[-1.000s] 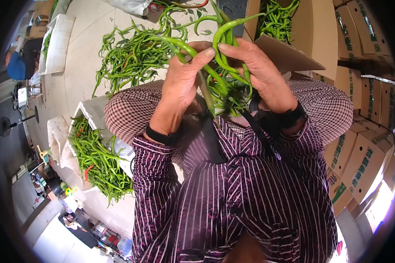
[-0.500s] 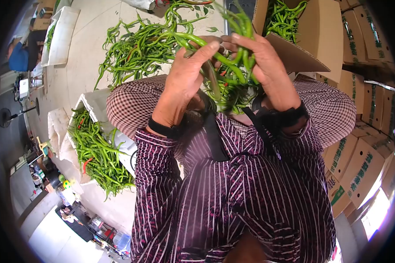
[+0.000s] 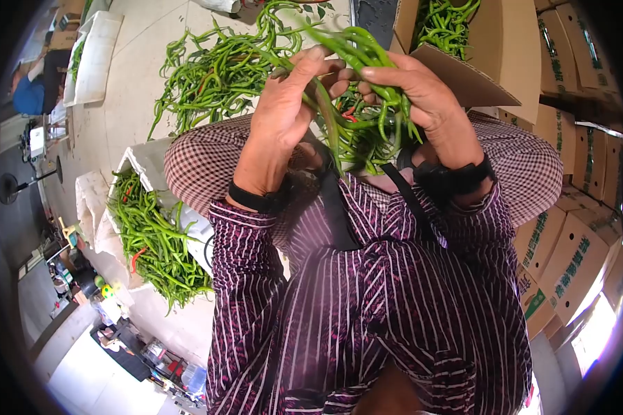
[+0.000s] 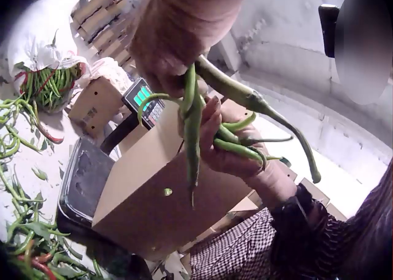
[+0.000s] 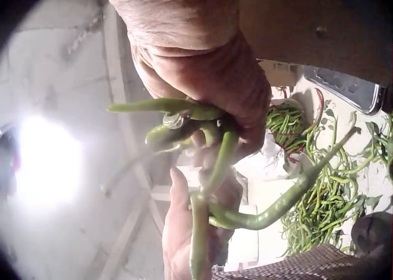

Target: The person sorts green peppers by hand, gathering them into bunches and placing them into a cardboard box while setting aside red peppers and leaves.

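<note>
Both hands are raised in front of the lap with long green chili peppers. My left hand [image 3: 280,114] holds a few of them, and a dull brownish-green chili pepper [image 3: 327,117] hangs below its thumb. A bunch of brighter chili peppers [image 3: 363,52] is gripped in my right hand [image 3: 432,100], their tips leaning up and left past the left fingertips. In the left wrist view, pepper ends [image 4: 236,139] stick out of the right fist. Behind the hands, a heap of chili peppers [image 3: 367,149] with some red ones lies low between the legs.
A wide pile of chili peppers [image 3: 221,76] covers the floor ahead. On the right stands an open carton [image 3: 509,55] with peppers inside, near stacked cartons [image 3: 574,270]. A filled white container [image 3: 142,169] sits left. The left wrist view shows a scale [image 4: 86,176].
The right hand's bunch has swung from upright to leaning left, and that hand has shifted slightly right. The left hand's bright pepper no longer crosses between the hands.
</note>
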Motion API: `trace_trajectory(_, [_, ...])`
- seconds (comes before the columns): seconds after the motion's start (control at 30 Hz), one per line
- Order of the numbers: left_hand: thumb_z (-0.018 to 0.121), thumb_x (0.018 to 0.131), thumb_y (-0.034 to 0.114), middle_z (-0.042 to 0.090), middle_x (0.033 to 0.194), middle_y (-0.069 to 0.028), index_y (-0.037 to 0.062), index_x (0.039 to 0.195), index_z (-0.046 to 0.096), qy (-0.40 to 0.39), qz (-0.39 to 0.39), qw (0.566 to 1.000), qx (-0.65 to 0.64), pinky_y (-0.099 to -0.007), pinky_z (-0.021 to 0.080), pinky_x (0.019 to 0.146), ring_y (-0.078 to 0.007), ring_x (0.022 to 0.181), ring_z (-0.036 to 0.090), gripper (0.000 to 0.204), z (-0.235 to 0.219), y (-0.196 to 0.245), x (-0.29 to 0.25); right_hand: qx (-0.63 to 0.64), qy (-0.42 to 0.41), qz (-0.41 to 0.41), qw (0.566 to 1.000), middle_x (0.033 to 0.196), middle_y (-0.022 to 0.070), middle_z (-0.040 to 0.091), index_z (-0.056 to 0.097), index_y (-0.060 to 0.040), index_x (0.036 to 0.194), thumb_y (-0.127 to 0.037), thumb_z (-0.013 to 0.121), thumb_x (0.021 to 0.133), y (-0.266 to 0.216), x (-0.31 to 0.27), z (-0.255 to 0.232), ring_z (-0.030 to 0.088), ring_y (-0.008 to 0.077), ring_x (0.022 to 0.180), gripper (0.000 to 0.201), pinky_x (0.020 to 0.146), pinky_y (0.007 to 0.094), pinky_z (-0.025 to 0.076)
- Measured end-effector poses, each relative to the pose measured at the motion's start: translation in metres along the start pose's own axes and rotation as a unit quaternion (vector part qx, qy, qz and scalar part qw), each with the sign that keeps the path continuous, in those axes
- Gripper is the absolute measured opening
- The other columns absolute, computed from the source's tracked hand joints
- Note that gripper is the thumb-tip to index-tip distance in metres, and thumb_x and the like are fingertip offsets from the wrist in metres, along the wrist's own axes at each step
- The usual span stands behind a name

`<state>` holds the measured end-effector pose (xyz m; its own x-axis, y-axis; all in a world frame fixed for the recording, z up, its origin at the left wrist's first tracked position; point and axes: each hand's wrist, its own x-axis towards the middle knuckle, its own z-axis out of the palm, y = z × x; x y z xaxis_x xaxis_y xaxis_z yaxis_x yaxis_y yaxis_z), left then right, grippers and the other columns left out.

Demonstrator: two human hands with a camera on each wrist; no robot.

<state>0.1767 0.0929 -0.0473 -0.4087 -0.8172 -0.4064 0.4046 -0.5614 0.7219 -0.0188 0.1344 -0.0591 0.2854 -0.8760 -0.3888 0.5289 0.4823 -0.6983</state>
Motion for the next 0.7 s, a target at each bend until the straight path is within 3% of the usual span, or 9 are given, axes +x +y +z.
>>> trace_trajectory(0.03, [0.066,0.088,0.018,0.061,0.106,-0.0122,-0.0036,0.113,0.055,-0.02,-0.014,0.999,-0.027,-0.0333,0.053,0.077,-0.0211,0.095,0.06,0.034,0.0,0.002,0.0,-0.001,0.039,-0.008,0.999,0.094,0.0073,0.064,0.057,0.001,0.115,-0.011,0.065,0.085,0.001,-0.001,-0.001,0.061,0.0122,0.075,0.034,0.064,0.0264,0.053])
trace_trajectory(0.13, [0.068,0.087,0.015,0.061,0.103,-0.0135,-0.0054,0.119,0.052,-0.035,-0.013,0.997,-0.072,-0.0315,0.051,0.078,-0.0201,0.091,0.06,0.041,0.0,0.004,0.0,0.024,0.016,-0.026,0.999,0.087,0.0051,0.062,0.056,0.0008,0.113,-0.012,0.065,0.085,0.004,-0.002,0.002,0.06,0.0112,0.073,0.032,0.062,0.0255,0.053])
trace_trajectory(0.2, [0.069,0.084,0.011,0.057,0.106,-0.0111,-0.0049,0.129,0.044,-0.132,0.025,0.991,0.001,-0.0321,0.048,0.086,-0.0197,0.101,0.057,0.053,-0.003,0.003,0.004,0.035,0.004,-0.027,0.999,0.084,0.0041,0.06,0.056,0.0006,0.111,-0.01,0.066,0.085,0.008,-0.002,0.005,0.059,0.0105,0.071,0.031,0.06,0.0244,0.052])
trace_trajectory(0.33, [0.069,0.082,0.006,0.057,0.106,-0.0082,-0.0046,0.13,0.043,-0.167,0.034,0.984,-0.041,-0.0333,0.044,0.089,-0.0201,0.103,0.055,0.055,0.003,0.001,0.001,0.075,-0.021,-0.005,0.997,0.084,0.0037,0.06,0.056,0.0004,0.111,-0.005,0.07,0.081,0.011,-0.006,0.013,0.059,0.0099,0.068,0.033,0.059,0.0235,0.051])
trace_trajectory(0.5, [0.067,0.081,0.0,0.058,0.117,-0.0125,-0.0045,0.129,0.045,-0.133,0.037,0.99,-0.036,-0.0358,0.044,0.098,-0.0213,0.109,0.056,0.054,0.005,0.0,0.001,0.05,0.037,-0.032,0.998,0.093,0.0054,0.063,0.055,0.0016,0.115,-0.002,0.075,0.075,0.017,-0.02,0.04,0.062,0.0119,0.076,0.045,0.066,0.0236,0.052])
trace_trajectory(0.57, [0.066,0.081,-0.001,0.059,0.115,-0.0124,-0.0044,0.129,0.045,-0.13,0.042,0.989,-0.05,-0.0357,0.044,0.097,-0.0216,0.108,0.056,0.053,0.005,-0.004,0.0,0.011,0.066,-0.085,0.994,0.1,0.0071,0.063,0.054,0.0019,0.117,0.001,0.076,0.073,0.023,-0.019,0.044,0.063,0.0138,0.084,0.05,0.071,0.0258,0.053])
trace_trajectory(0.7, [0.064,0.083,-0.003,0.059,0.115,-0.0124,-0.0036,0.129,0.046,-0.104,0.05,0.992,-0.047,-0.0361,0.044,0.097,-0.0222,0.107,0.057,0.05,0.005,-0.01,0.001,-0.003,0.115,-0.112,0.987,0.102,0.0074,0.063,0.053,0.0017,0.118,0.001,0.074,0.074,0.037,-0.007,0.04,0.063,0.0145,0.086,0.049,0.074,0.026,0.053])
